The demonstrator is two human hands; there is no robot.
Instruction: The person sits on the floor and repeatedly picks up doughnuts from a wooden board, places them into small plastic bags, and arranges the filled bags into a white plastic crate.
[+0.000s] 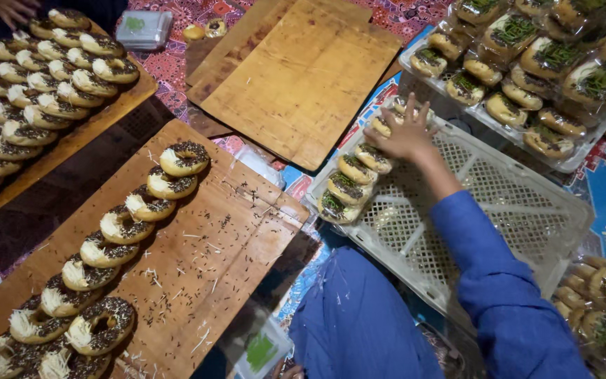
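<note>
the right hand [407, 135] lies flat, fingers spread, on a clear pack of donuts [359, 175] in the white crate [513, 203], at its left edge; the left hand is not seen; a board [212, 245] with donut row lies left.

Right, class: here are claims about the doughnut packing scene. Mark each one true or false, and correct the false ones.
1. The right hand rests on a clear pack of doughnuts in the white crate. True.
2. The row of doughnuts on the near wooden board is plain and untopped. False: they carry dark sprinkles and pale shreds.
3. The middle wooden board is piled with doughnuts. False: it is bare.
4. The sleeve on the reaching arm is blue. True.
5. The white crate is solid-walled. False: it is a lattice.
</note>
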